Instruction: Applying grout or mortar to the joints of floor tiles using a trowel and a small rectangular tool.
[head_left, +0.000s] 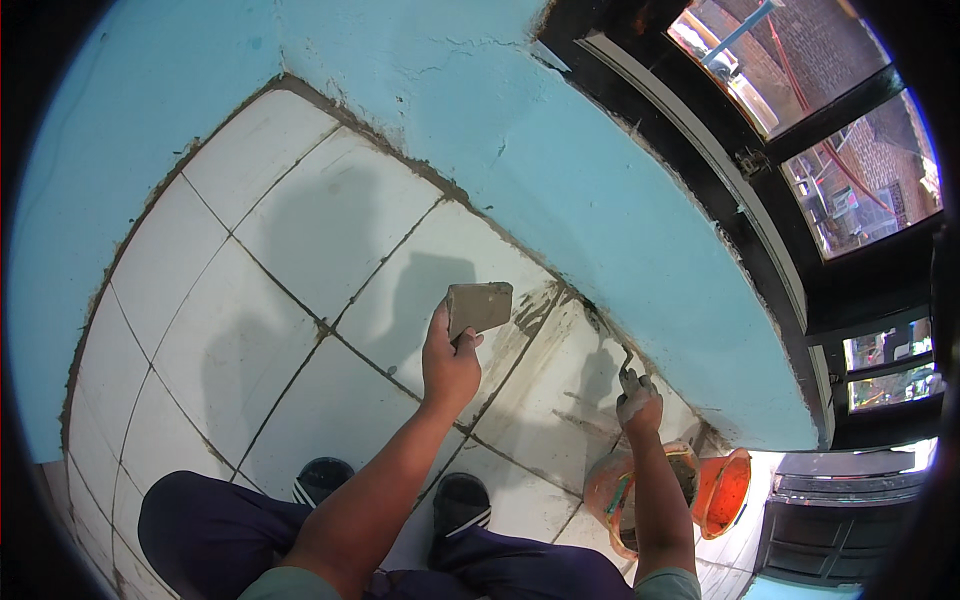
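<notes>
My left hand grips a flat, roughly rectangular grey-brown plate, tile-like and coated with what looks like mortar, above the white floor tiles. Over to the right, the fingers of my right hand are closed around a small trowel. Only its thin, dark, bent neck shows clearly; the handle is inside my hand. The tool is close to the joint where the floor meets the light blue wall. Wet grey-brown smears streak the tiles between my two hands.
Below my right forearm stands a mortar-stained bucket with grey material inside, beside an orange bucket. Dark-framed windows line the wall at right. My feet in dark striped slippers rest on the tiles.
</notes>
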